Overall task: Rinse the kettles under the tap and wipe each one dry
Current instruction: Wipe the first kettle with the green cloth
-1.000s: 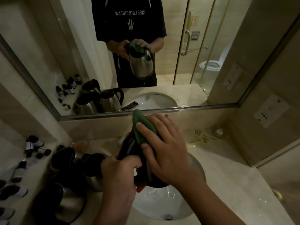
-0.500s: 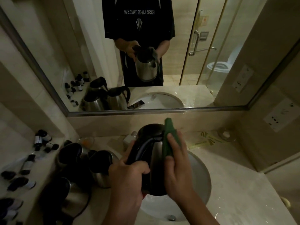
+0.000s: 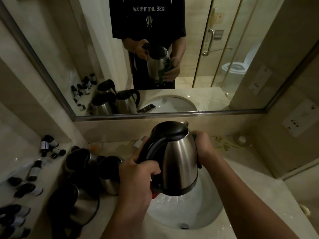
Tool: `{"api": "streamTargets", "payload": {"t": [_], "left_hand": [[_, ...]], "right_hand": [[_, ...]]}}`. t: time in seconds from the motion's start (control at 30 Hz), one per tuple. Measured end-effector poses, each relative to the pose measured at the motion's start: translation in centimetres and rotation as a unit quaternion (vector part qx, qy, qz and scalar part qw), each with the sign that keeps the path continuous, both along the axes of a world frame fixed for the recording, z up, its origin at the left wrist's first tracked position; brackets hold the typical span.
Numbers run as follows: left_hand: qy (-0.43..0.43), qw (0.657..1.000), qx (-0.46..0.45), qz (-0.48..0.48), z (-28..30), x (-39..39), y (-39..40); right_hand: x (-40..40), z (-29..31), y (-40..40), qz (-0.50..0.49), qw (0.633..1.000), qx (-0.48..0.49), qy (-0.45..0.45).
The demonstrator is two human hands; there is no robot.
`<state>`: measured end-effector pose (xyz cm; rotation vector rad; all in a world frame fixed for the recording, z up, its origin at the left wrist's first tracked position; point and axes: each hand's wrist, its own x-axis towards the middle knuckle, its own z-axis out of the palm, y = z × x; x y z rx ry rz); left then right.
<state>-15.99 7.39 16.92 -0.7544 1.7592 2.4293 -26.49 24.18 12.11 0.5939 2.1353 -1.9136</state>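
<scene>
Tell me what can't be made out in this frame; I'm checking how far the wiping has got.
Head view only:
- Green cloth: only a sliver shows; the right hand and the kettle cover the rest.
- Kettle's far side: hidden behind its own body, so wet or dry is unclear.
- Left hand covers the lower handle.
- Tap: mostly hidden behind the kettle.
- Small bottles: too dark to read, some cut off by the left edge.

A pale marble bench (image 3: 241, 200) runs under the mirror, with a white oval sink (image 3: 203, 219) sunk into it at six o'clock. Three steel kettles (image 3: 89, 171) with black lids stand clustered at nine o'clock, touching one another. Small dark-capped bottles (image 3: 32, 169) lie scattered at the far left. A clear glass dish (image 3: 242, 139) sits at two o'clock.
</scene>
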Motion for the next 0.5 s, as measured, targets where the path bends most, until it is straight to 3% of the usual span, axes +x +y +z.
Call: {"api": "streamTargets", "payload": {"t": [0.13,0.3,0.5], "left_hand": [[0.010,0.999,-0.025,-0.024,-0.8,-0.7,-1.1],[0.003,0.999,-0.025,-0.024,-1.6,-1.8,-2.0],[0.062,0.994,0.016,-0.093,-2.0,-2.4,-3.0]], "right_hand": [[-2.0,-0.5,-0.1,0.044,0.998,0.054,0.004],[-3.0,-0.6,-0.5,0.029,0.990,0.132,-0.031],[-3.4,-0.7,0.4,0.061,0.996,0.061,-0.010]]}}
